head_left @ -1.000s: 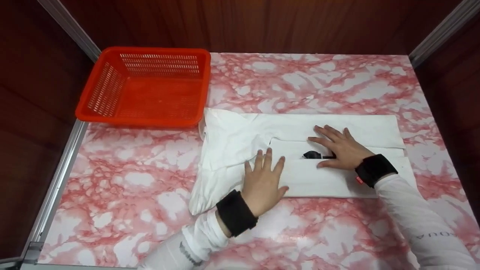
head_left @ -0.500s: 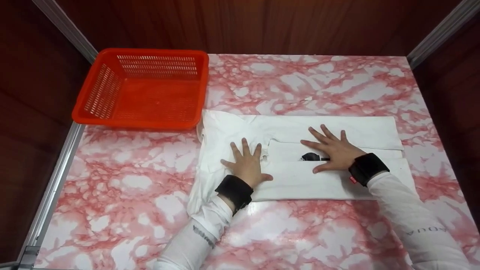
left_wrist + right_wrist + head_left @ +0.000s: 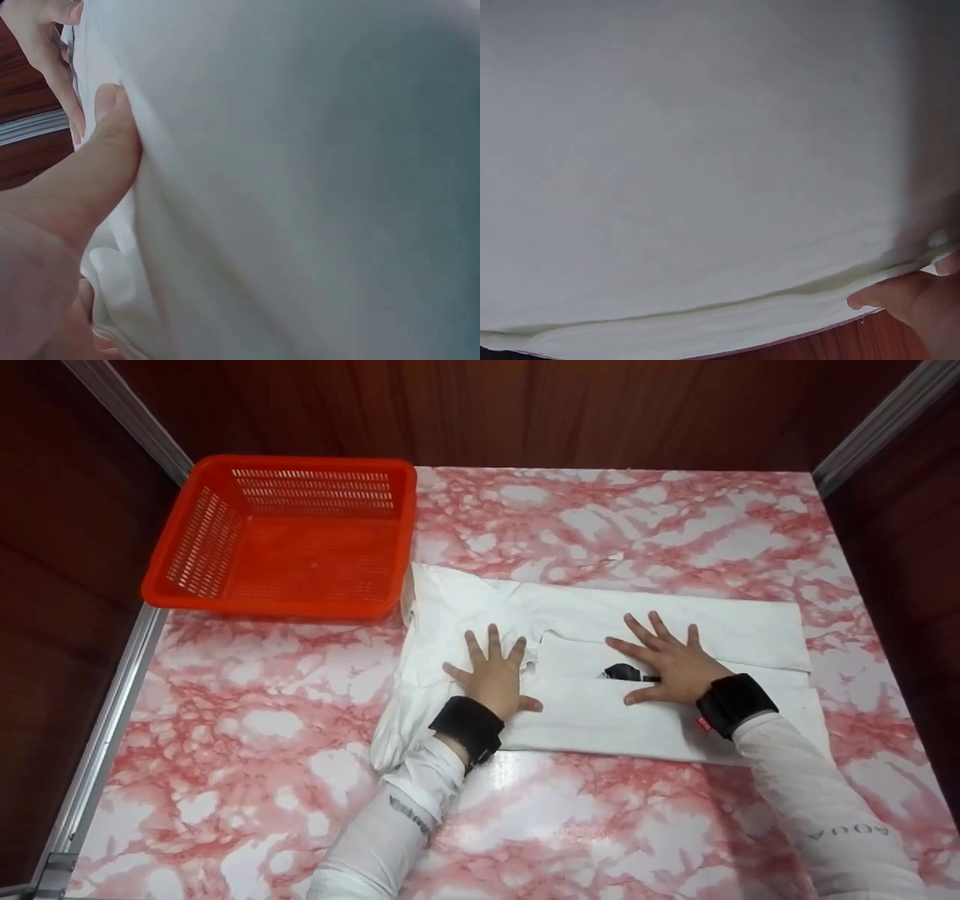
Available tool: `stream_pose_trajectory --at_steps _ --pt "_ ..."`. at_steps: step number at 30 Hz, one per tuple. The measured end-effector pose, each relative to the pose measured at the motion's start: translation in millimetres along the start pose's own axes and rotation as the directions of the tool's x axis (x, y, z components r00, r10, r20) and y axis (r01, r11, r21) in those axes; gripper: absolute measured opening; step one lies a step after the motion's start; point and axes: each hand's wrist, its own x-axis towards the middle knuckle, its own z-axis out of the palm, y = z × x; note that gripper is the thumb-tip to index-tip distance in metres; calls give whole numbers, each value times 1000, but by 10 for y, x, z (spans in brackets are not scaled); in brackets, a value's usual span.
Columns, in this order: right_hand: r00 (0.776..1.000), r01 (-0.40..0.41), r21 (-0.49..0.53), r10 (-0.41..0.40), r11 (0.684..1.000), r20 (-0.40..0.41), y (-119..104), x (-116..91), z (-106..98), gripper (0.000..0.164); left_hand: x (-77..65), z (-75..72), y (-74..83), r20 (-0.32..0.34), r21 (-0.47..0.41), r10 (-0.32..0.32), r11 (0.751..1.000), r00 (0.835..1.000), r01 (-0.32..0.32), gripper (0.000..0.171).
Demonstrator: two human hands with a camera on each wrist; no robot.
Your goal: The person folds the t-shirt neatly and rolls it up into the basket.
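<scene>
A white garment (image 3: 585,720), its long sides folded inward, lies flat across the table. My left hand (image 3: 495,679) rests on its left part with fingers spread, below the neckline folds. On the right part my right hand (image 3: 671,664) lies flat, fingers spread too. Between the two folded flaps a strip with a black print (image 3: 622,671) shows, partly covered by the right hand. In the left wrist view the left thumb (image 3: 112,150) presses along a fold edge of the cloth. The right wrist view has the right thumb (image 3: 892,296) at a fold edge.
An orange-red plastic basket (image 3: 315,559) with slotted walls stands at the back left, its corner close to the garment's upper left end. The table (image 3: 247,780) has a pink and white marbled top. Dark wood panels (image 3: 510,412) enclose the back and sides.
My left hand has moved left and up over the garment, fingers spread wider. The right hand has shifted slightly left. The garment has turned a little, its left end now higher.
</scene>
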Motion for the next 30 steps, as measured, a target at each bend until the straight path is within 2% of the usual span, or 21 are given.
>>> stream_pose_trajectory --at_steps 6,13,21,30 --pt "999 -49 -3 49 999 -7 -22 -31 24 92 119 -61 -45 33 27 45 999 998 -46 111" --pt "996 -81 16 81 997 -40 -79 -52 17 91 239 -149 -82 57 7 99 995 993 -99 109" --pt "991 -127 54 129 990 -40 -121 -78 31 89 344 -213 -102 75 -8 137 991 988 -137 107" --pt "980 -194 70 197 978 -28 -188 -69 26 90 487 -288 -136 101 21 194 980 976 -197 106"
